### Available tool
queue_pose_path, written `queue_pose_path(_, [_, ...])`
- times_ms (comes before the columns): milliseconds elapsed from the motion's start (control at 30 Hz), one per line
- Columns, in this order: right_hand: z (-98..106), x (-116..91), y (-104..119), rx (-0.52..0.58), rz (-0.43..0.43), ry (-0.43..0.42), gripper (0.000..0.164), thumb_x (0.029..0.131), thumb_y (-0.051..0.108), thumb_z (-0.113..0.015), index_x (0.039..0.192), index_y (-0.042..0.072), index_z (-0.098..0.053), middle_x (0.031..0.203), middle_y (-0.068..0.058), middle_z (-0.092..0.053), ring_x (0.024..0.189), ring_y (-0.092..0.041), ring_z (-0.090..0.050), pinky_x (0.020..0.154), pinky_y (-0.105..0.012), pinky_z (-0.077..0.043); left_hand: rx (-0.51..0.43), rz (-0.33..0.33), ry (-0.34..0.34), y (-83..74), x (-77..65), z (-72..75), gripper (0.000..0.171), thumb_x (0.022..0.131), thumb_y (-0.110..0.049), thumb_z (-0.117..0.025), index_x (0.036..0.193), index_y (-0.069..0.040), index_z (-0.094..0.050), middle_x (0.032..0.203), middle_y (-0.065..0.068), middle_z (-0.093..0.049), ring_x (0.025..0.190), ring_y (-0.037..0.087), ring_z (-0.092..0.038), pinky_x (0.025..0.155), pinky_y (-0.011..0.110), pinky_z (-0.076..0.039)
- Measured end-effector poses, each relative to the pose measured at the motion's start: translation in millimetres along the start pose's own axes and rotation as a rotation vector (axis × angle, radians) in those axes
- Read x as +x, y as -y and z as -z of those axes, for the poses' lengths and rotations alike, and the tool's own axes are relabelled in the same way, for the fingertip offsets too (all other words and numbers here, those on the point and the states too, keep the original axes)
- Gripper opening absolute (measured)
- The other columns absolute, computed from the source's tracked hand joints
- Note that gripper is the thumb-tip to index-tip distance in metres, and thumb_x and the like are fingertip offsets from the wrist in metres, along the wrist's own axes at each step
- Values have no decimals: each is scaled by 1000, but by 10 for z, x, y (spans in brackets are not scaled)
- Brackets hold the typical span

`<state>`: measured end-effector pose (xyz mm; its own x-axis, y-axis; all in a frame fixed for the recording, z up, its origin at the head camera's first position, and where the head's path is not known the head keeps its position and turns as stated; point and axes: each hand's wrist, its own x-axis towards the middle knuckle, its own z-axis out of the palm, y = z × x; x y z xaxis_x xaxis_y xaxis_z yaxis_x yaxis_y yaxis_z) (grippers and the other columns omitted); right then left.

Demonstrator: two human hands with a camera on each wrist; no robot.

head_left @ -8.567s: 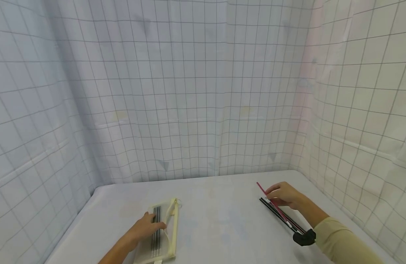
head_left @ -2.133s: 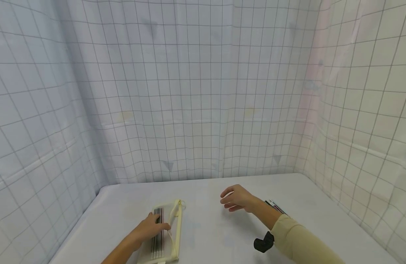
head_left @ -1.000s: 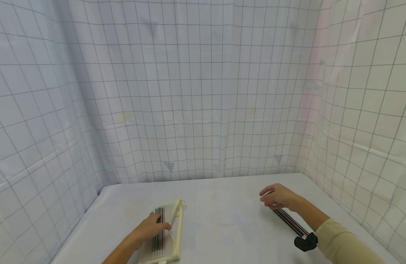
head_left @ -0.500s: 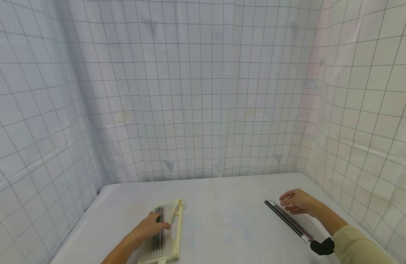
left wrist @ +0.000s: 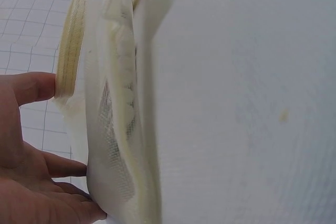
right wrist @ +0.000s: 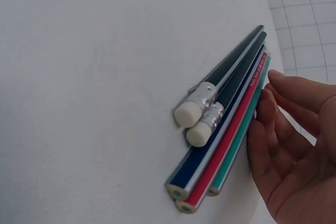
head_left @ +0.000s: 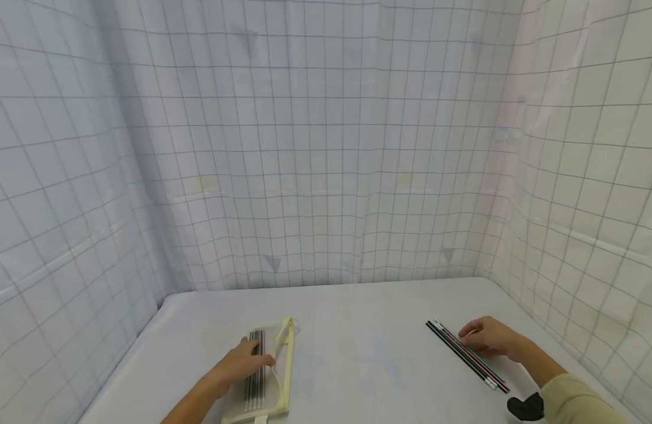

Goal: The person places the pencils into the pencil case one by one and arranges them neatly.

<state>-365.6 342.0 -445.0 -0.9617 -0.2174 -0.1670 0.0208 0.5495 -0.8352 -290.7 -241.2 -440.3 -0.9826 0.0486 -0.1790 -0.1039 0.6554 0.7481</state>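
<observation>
A see-through zip pouch [head_left: 279, 377] with a pale yellow border lies on the left of the table. Several pencils [head_left: 255, 386], dark and reddish, show inside it. My left hand [head_left: 240, 362] rests on it, fingers spread, thumb at the zip edge [left wrist: 71, 45]. On the right lies a slanting bundle of pencils. Two dark green pencils [right wrist: 236, 56] with white erasers [right wrist: 189, 114], a blue pencil [right wrist: 197, 163], a red pencil [right wrist: 226, 145] and a lighter green pencil [right wrist: 241, 129] are visible. Beside that lighter green one are my right hand's [right wrist: 294, 140] thumb and fingertips; I cannot tell whether they touch it.
A white cloth covers the table [head_left: 358, 353]. Grid-patterned white curtains [head_left: 326, 147] hang behind it and on both sides. A black wrist piece [head_left: 526, 407] sits under my right wrist, near the bundle's lower end.
8.6 s ago my right hand held a red pencil above the bundle; a reddish pencil now shows in the pouch. My right hand has returned rightward and lowered beside the bundle. My left hand stays put.
</observation>
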Motion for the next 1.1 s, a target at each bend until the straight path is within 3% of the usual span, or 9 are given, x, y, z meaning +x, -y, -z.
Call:
queue_pose_path(267, [-30, 18, -45, -128, 55, -24, 18, 91, 12, -78, 103, 0, -73, 88, -4, -68, 77, -19, -61, 65, -34, -55, -6, -1, 5, -20, 7, 7, 91, 92, -41, -73, 151, 16, -34, 157, 48, -7, 140, 68, -13, 107, 80, -22])
queue_pose_path(667, [-52, -38, -1, -135, 64, -35, 13, 92, 7, -75, 100, -2, -73, 84, -4, -68, 74, -20, -62, 63, -34, -56, -9, 7, 29, 17, 41, 10, 95, 90, -45, -73, 153, 14, -32, 159, 46, -6, 142, 67, -12, 108, 79, -21])
queue_pose_path(900, [-52, -10, 73, -260, 106, -54, 15, 84, 2, -80, 96, -2, -73, 83, -5, -66, 71, -21, -60, 64, -37, -56, -15, 10, 24, 20, 35, 11, 95, 90, -43, -73, 153, 14, -32, 158, 46, -6, 141, 68, -12, 106, 80, -22])
queue_pose_path(1100, [-14, -27, 64, -197, 131, -28, 19, 86, 2, -78, 102, -7, -73, 93, -8, -70, 77, -23, -64, 67, -38, -58, -3, 8, 16, 8, 9, 15, 93, 91, -41, -73, 152, 15, -31, 157, 47, -6, 141, 68, -12, 107, 79, -22])
